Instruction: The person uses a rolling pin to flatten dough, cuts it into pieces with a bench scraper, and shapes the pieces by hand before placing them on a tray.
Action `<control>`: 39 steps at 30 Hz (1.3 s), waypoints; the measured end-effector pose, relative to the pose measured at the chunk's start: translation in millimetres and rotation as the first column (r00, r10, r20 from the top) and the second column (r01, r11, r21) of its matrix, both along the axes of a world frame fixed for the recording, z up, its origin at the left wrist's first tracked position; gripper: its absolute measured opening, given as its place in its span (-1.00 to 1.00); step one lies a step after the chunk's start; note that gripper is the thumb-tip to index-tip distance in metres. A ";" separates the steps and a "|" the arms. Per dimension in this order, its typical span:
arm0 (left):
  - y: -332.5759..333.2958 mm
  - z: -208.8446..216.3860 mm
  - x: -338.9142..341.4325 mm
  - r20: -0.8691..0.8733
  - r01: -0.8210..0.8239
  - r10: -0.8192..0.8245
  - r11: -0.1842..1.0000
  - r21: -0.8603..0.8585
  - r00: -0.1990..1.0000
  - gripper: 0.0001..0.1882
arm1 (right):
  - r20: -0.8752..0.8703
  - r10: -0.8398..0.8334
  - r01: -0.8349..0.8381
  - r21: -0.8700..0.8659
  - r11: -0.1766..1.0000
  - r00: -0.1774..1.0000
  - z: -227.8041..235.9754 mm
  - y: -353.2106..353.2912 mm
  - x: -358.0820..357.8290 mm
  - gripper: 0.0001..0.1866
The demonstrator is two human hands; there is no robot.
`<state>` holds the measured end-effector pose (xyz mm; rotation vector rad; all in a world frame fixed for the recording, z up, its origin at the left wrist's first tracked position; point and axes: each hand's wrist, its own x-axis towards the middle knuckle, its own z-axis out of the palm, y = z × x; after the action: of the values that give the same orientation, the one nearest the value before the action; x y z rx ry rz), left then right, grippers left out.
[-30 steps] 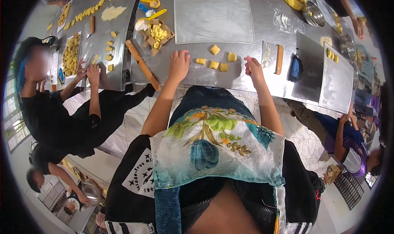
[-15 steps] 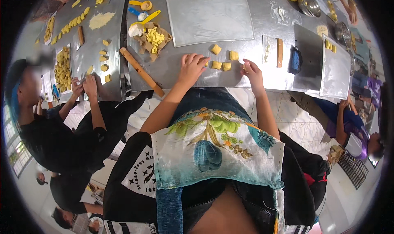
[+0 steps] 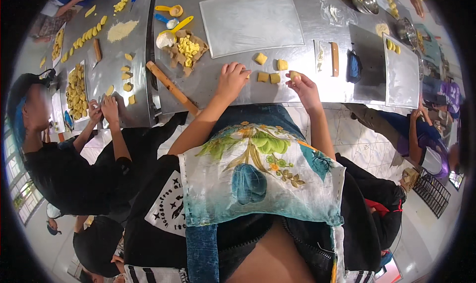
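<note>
On the steel table, my right hand point(image 3: 304, 89) pinches a small yellow dough piece point(image 3: 295, 75) between thumb and fingers, just above the tabletop. My left hand point(image 3: 233, 79) rests palm down with its fingers curled; a sliver of yellow dough point(image 3: 247, 76) peeks out at the fingertips, the rest hidden beneath. Between the hands lie several squarish dough pieces: one pair point(image 3: 268, 77) side by side, a tilted piece point(image 3: 261, 59) behind them, and another piece point(image 3: 282, 64) nearer my right hand.
A wooden rolling pin point(image 3: 171, 87) lies left of my left arm. Behind it are yellow cubes point(image 3: 188, 50) on brown paper and a powder-filled scoop point(image 3: 166, 39). A flat tray point(image 3: 253, 25) lies ahead; a wooden-handled blade point(image 3: 335, 60) is at right. A co-worker point(image 3: 64, 169) handles dough at left.
My right hand has lifted slightly and moved a little left, turning so the dough piece in its fingers shows. My left hand has barely moved.
</note>
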<state>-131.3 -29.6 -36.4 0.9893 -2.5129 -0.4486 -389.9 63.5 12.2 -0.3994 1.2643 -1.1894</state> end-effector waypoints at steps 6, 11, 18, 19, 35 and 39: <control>-11.5 135.1 0.8 0.096 0.052 -0.154 0.747 0.663 0.983 -0.59 | -0.364 0.294 -0.325 -0.027 0.945 0.884 42.7 -5.8 -10.6 -0.73; 3.0 351.3 -11.4 0.103 0.250 -0.287 0.928 0.275 0.952 -0.65 | -0.627 0.665 -0.673 0.288 0.681 0.405 95.8 -34.2 -20.1 -0.71; 52.7 457.3 -67.2 0.110 0.440 -0.449 0.893 0.098 0.887 -0.72 | -0.651 0.758 -0.605 0.587 0.537 0.041 194.0 -48.5 -26.4 -0.71; 58.6 457.6 -71.9 0.116 0.432 -0.438 0.899 0.072 0.891 -0.72 | -0.652 0.758 -0.597 0.599 0.533 0.022 198.9 -51.4 -25.1 -0.71; 29.7 279.3 -24.2 -0.283 -0.067 0.206 0.899 0.433 0.937 -0.61 | -0.496 0.539 -0.681 -0.158 0.715 0.681 193.6 -62.9 10.8 -0.75; 45.4 196.1 -27.9 -0.570 0.180 0.555 0.603 0.777 0.606 -0.53 | -0.616 0.438 -0.639 -0.141 0.756 0.654 191.6 -58.2 44.5 -0.76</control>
<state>-159.2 15.8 159.7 1.0154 -1.2857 -1.6116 -345.4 5.4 203.9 -1.3874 1.2618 -0.7658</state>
